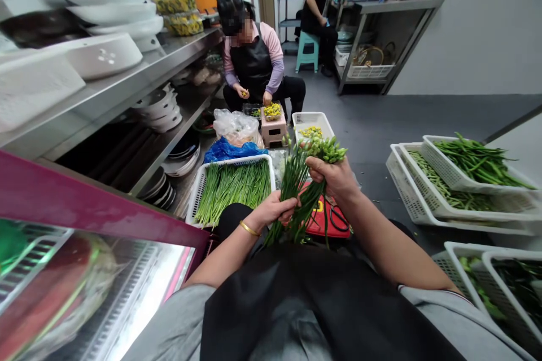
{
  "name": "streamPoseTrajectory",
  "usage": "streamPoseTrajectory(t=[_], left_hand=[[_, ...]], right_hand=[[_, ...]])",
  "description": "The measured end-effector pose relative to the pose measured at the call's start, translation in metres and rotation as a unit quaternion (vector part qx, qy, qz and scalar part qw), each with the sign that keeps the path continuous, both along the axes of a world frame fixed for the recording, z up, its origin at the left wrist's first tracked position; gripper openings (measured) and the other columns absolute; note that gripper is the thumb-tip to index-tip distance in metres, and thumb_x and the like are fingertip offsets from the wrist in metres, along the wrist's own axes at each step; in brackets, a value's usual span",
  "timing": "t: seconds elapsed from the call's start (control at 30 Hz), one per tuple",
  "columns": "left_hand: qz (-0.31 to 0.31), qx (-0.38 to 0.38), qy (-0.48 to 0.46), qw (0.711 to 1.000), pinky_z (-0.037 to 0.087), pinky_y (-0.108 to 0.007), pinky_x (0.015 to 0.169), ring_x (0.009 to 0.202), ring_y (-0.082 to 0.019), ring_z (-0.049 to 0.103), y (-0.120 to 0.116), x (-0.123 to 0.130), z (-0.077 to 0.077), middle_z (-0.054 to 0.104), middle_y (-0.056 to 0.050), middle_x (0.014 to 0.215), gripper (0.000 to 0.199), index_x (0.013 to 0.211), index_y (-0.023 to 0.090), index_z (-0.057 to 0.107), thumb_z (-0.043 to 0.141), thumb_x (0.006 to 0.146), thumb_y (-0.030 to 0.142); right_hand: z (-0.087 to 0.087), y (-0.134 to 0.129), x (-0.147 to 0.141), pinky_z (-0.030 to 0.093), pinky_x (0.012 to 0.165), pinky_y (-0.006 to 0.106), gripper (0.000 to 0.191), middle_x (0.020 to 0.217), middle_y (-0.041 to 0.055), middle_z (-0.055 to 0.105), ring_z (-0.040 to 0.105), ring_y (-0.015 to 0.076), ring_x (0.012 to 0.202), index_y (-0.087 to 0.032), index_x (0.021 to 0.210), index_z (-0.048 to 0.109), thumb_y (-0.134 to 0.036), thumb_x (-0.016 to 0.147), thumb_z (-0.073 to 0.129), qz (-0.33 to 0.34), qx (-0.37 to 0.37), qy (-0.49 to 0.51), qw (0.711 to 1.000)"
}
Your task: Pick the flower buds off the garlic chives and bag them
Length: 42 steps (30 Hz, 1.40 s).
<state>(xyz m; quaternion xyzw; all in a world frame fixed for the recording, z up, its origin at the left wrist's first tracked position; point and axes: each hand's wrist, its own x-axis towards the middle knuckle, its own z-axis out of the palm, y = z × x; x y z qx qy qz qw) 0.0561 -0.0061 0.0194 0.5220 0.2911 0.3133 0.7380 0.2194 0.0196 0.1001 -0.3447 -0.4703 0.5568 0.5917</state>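
Note:
My left hand (271, 210), with a gold bangle (249, 228) on its wrist, grips a bunch of green flower-bud stalks (296, 192) low on the stems. My right hand (331, 176) closes around the same bunch higher up, just below the clustered green buds. Under the hands, a flat red object (318, 223) carries black-handled scissors (339, 219), partly hidden by the stalks. Just left of my hands stands a white plastic basket (231, 162) full of long green stems.
Steel shelves (127, 82) with white dishes run along the left, above a glass-fronted chiller (97, 287). White baskets of green stems (406, 149) stand at right. Ahead, a seated co-worker (254, 62) handles yellow flowers. Another person (317, 11) sits farther back.

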Motion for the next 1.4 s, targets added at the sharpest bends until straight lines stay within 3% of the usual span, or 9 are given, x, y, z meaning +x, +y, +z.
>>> streamPoseTrajectory(t=[0.13, 0.23, 0.4, 0.63, 0.83, 0.97, 1.17, 1.3, 1.4], left_hand=[[0.010, 0.037, 0.015, 0.999, 0.026, -0.021, 0.039, 0.035, -0.005, 0.032, -0.004, 0.005, 0.002, 0.040, 0.008, 0.041, 0.051, 0.075, 0.016, 0.053, 0.067, 0.073, 0.065], [0.089, 0.084, 0.054, 0.991, 0.025, -0.022, 0.041, 0.038, -0.006, 0.034, 0.004, 0.006, 0.003, 0.043, 0.006, 0.045, 0.052, 0.067, 0.017, 0.050, 0.064, 0.073, 0.067], [0.214, 0.150, 0.035, 0.965, 0.032, -0.021, 0.051, 0.054, -0.008, 0.042, 0.034, 0.004, 0.015, 0.052, 0.004, 0.060, 0.063, 0.076, 0.015, 0.057, 0.078, 0.050, 0.069], [0.096, 0.142, -0.021, 0.985, 0.029, -0.022, 0.051, 0.055, -0.009, 0.038, 0.051, 0.011, 0.028, 0.044, 0.004, 0.056, 0.068, 0.062, 0.015, 0.052, 0.079, 0.040, 0.073], [0.140, 0.221, 0.050, 0.964, 0.040, -0.025, 0.060, 0.068, -0.016, 0.049, 0.050, -0.003, 0.035, 0.052, 0.002, 0.065, 0.051, 0.069, 0.015, 0.059, 0.090, 0.041, 0.044], [0.167, 0.278, 0.023, 0.946, 0.046, -0.031, 0.080, 0.091, -0.024, 0.056, 0.048, -0.009, 0.041, 0.062, -0.004, 0.090, 0.067, 0.094, 0.017, 0.066, 0.093, 0.036, 0.033], [0.127, 0.230, 0.055, 0.963, 0.045, -0.028, 0.064, 0.067, -0.016, 0.053, 0.050, -0.009, 0.034, 0.054, 0.002, 0.062, 0.038, 0.067, 0.015, 0.061, 0.087, 0.049, 0.035], [0.052, 0.193, -0.005, 0.980, 0.047, -0.028, 0.065, 0.065, -0.016, 0.058, 0.057, -0.008, 0.034, 0.064, -0.002, 0.066, 0.031, 0.066, 0.014, 0.064, 0.084, 0.054, 0.034], [-0.019, 0.157, -0.014, 0.987, 0.048, -0.028, 0.064, 0.065, -0.018, 0.061, 0.056, -0.007, 0.033, 0.067, -0.006, 0.065, 0.032, 0.063, 0.013, 0.064, 0.084, 0.053, 0.035]], right_hand=[[0.001, 0.003, -0.001, 0.021, 0.036, 0.022, 0.037, 0.052, -0.0087, 0.042, 0.029, 0.0020, 0.038, -0.019, 0.070, 0.053, -0.039, 0.057, 0.082, -0.071, 0.000, 0.005, 0.997], [0.005, 0.005, -0.002, 0.022, 0.035, 0.022, 0.044, 0.054, -0.0087, 0.043, 0.028, 0.0015, 0.037, -0.020, 0.066, 0.048, -0.041, 0.053, 0.084, -0.080, -0.012, 0.034, 0.996], [0.027, 0.011, -0.012, 0.020, 0.035, 0.021, 0.043, 0.050, -0.0108, 0.037, 0.027, 0.0019, 0.036, -0.020, 0.072, 0.052, -0.044, 0.055, 0.084, -0.043, 0.039, 0.041, 0.997], [0.043, 0.021, -0.035, 0.020, 0.036, 0.021, 0.045, 0.047, -0.0102, 0.032, 0.026, 0.0017, 0.037, -0.020, 0.060, 0.043, -0.040, 0.056, 0.083, -0.020, 0.060, 0.016, 0.998], [0.038, 0.022, -0.048, 0.017, 0.033, 0.020, 0.046, 0.049, -0.0106, 0.032, 0.022, 0.0016, 0.036, -0.021, 0.065, 0.044, -0.043, 0.052, 0.082, -0.006, 0.045, 0.032, 0.998], [0.034, 0.023, -0.056, 0.017, 0.033, 0.021, 0.047, 0.049, -0.0107, 0.030, 0.021, 0.0017, 0.036, -0.021, 0.064, 0.043, -0.045, 0.052, 0.082, 0.004, 0.038, 0.040, 0.998], [0.032, 0.026, -0.061, 0.019, 0.035, 0.021, 0.055, 0.046, -0.0102, 0.024, 0.022, 0.0028, 0.038, -0.021, 0.055, 0.034, -0.049, 0.055, 0.082, -0.010, 0.035, 0.062, 0.997], [0.032, 0.021, -0.062, 0.019, 0.036, 0.020, 0.040, 0.050, -0.0110, 0.020, 0.020, 0.0034, 0.039, -0.022, 0.074, 0.054, -0.049, 0.058, 0.080, -0.006, 0.041, 0.099, 0.994], [0.029, 0.016, -0.057, 0.021, 0.037, 0.019, 0.045, 0.051, -0.0115, 0.021, 0.020, 0.0037, 0.039, -0.024, 0.091, 0.061, -0.047, 0.057, 0.080, -0.015, 0.030, 0.129, 0.991]])
